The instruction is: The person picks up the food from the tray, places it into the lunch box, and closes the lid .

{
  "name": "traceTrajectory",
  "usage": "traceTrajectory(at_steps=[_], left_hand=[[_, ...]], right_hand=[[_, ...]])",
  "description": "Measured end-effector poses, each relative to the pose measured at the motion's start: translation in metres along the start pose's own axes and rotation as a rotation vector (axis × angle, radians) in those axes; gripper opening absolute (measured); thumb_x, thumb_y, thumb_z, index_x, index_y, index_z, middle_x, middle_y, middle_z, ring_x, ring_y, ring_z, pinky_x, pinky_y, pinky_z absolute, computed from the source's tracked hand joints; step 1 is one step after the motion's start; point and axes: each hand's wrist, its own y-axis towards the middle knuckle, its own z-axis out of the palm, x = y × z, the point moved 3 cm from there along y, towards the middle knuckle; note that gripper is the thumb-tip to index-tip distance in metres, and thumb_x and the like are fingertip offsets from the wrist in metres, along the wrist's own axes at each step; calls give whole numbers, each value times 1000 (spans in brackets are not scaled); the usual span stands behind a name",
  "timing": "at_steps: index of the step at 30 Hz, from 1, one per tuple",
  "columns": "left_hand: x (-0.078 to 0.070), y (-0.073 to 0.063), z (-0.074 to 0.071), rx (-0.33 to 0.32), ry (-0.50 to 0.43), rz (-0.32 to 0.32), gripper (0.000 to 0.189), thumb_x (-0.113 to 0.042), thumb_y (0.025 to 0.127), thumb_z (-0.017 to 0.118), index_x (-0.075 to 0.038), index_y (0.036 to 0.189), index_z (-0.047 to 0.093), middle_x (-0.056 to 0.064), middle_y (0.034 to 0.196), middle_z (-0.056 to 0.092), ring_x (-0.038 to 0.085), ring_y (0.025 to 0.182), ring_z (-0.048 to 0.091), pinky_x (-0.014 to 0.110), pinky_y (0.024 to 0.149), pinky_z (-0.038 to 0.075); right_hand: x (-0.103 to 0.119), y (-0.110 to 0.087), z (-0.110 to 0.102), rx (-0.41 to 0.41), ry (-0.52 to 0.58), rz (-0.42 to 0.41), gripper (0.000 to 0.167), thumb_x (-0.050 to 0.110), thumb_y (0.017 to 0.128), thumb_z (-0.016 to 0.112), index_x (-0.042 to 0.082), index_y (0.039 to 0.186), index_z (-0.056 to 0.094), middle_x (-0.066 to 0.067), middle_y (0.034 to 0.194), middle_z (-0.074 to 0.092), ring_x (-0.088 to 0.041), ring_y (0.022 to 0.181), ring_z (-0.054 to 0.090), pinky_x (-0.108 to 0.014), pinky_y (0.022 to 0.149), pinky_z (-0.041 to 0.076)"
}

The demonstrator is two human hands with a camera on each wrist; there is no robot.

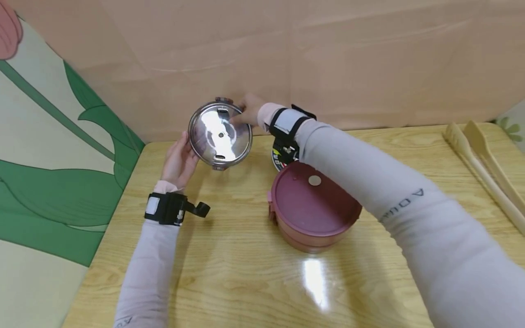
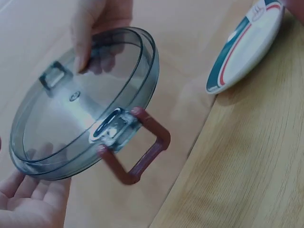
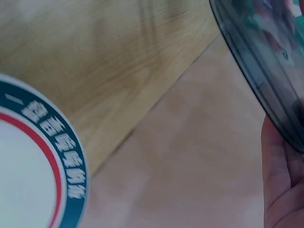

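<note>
A round see-through lid point(image 1: 221, 134) with red-brown side clips point(image 2: 156, 135) is held up, tilted, above the table's back left part. My left hand point(image 1: 180, 159) holds its left edge, the fingers showing through the clear rim in the left wrist view. At the upper right edge my right hand point(image 1: 250, 109) grips the rim, its thumb over the face and its fingers behind. The right wrist view shows part of the lid point(image 3: 266, 71) and the right palm point(image 3: 282, 180) beneath it.
A lidded pink round container point(image 1: 316, 205) stands at mid-table, under my right forearm. Behind it, a plate point(image 2: 251, 47) with a green and red border is partly hidden by my right wrist. Two wooden utensils point(image 1: 488, 168) lie at the right. A draped cloth point(image 1: 328, 68) backs the table point(image 1: 229, 269).
</note>
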Motion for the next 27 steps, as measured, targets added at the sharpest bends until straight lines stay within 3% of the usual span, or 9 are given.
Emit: traceTrajectory(at_steps=[4,7,8,11,14,15,21,23,27], left_hand=[[-1,0,-4,-10,36,-79,42,-38,103,39,-5,111,64,9,115,68,26,132,49,32,116,30],[-1,0,-6,-34,46,-163,55,-46,103,30,-1,124,53,14,132,57,28,144,28,33,120,21],[0,0,-8,-31,31,-186,59,-48,102,30,0,132,48,15,132,56,29,143,31,33,119,25],[0,0,-12,-10,-21,-236,65,-52,101,31,2,133,48,18,129,58,28,130,50,33,113,36],[0,-2,-15,40,-77,-266,67,-55,99,36,3,124,58,20,115,68,28,111,65,33,100,49],[0,-4,-13,52,-87,-279,68,-56,99,35,4,117,62,21,115,67,29,111,65,33,100,49],[-2,-11,-1,75,-227,-410,75,-60,97,39,9,121,59,26,118,65,33,113,63,35,98,50],[-2,-12,4,65,-303,-459,73,-57,96,45,11,121,57,28,118,64,35,113,62,36,99,50],[-1,-15,14,59,-346,-506,56,-45,97,55,4,124,58,27,118,64,36,112,63,37,95,53]], right_hand=[[10,-1,-3,-39,-84,-61,18,9,95,61,-6,105,63,-12,94,66,-18,79,65,-24,78,55],[20,1,-6,-40,-144,-194,14,7,96,59,-6,101,62,-20,98,67,-21,81,65,-28,79,56],[24,1,-7,-55,-197,-263,13,8,96,60,-5,98,62,-20,97,68,-22,80,65,-29,78,55],[36,-3,-9,-120,-395,-490,13,10,95,62,-3,94,62,-19,93,69,-23,79,63,-32,76,51],[45,-13,-8,-198,-552,-687,15,12,93,66,-3,93,62,-17,93,71,-29,84,66,-36,79,53],[47,-16,-7,-214,-596,-740,15,12,92,66,-3,93,62,-16,93,71,-29,83,67,-37,79,54],[48,-40,-1,-349,-912,-1073,14,17,91,65,5,93,58,-11,78,68,-29,59,61,-42,55,52],[46,-47,1,-379,-969,-1210,12,16,92,64,5,93,58,-9,75,66,-26,55,57,-41,48,48],[41,-58,6,-402,-1008,-1462,4,5,91,60,3,95,62,-8,80,68,-22,61,60,-36,46,46]])
